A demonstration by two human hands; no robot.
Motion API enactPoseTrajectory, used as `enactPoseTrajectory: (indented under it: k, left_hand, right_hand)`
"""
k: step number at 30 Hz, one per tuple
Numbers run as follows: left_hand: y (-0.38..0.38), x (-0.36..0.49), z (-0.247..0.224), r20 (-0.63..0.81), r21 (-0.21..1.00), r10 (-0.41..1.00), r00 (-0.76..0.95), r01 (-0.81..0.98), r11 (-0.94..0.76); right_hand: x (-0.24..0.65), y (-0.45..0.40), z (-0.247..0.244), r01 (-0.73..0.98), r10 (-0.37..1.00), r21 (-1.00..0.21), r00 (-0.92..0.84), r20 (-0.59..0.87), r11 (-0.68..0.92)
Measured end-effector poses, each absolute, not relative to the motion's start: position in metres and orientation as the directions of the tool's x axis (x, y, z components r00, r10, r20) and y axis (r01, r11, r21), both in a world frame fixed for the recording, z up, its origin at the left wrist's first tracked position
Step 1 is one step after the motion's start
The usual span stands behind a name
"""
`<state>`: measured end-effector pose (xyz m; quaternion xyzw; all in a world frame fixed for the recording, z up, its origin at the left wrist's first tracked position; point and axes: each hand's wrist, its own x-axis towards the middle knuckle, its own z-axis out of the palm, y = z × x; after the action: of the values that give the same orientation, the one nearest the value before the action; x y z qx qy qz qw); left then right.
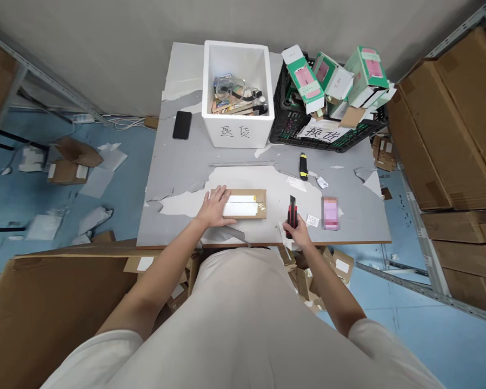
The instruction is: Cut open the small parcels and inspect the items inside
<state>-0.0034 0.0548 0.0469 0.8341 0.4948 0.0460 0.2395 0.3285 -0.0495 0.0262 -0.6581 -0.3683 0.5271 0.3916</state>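
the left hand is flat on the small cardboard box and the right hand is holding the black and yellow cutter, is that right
Not quite: the head view shows the right hand holding the red and black cutter. The left hand is indeed flat on the small cardboard box.

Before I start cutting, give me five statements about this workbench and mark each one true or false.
1. The left hand lies on the small cardboard box. True.
2. The right hand holds the yellow-and-black cutter. False: it holds the red-and-black cutter; the yellow-and-black one lies on the table.
3. The phone lies to the left of the white bin. True.
4. The green-and-white boxes are inside the white bin. False: they are piled in the black crate.
5. The black crate stands to the right of the white bin. True.
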Motion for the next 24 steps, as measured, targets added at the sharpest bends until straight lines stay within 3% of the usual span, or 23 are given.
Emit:
enactPoseTrajectory:
  k: [4, 8, 14, 18, 24]
  left_hand:
    - [0.055, -0.026, 0.033, -0.109, 0.639, 0.924, 0.368, 0.738, -0.218]
    - [0.041, -0.053, 0.021, -0.233, 0.824, 0.926, 0.297, 0.567, 0.026]
    - [0.034, -0.065, 0.008, -0.212, 0.797, 0.885, 0.414, 0.598, -0.088]
    - [0.036, -0.064, 0.003, -0.169, 0.779, 0.869, 0.466, 0.603, -0.172]
    - [0.044, -0.061, 0.016, -0.198, 0.771, 0.876, 0.439, 0.622, -0.137]
  right_hand:
    - [0.291, -0.017, 0.016, 0.050, 0.909, -0.920, 0.187, -0.373, -0.389]
    - [0.284, 0.002, 0.014, 0.115, 0.959, -0.952, 0.039, -0.282, -0.284]
    - [0.291, 0.005, 0.013, 0.259, 0.966, -0.955, -0.173, -0.191, -0.142]
    - [0.289, 0.006, 0.008, 0.369, 0.966, -0.920, -0.164, -0.202, -0.129]
    - [0.290, 0.016, 0.014, 0.354, 0.961, -0.918, -0.137, -0.240, -0.179]
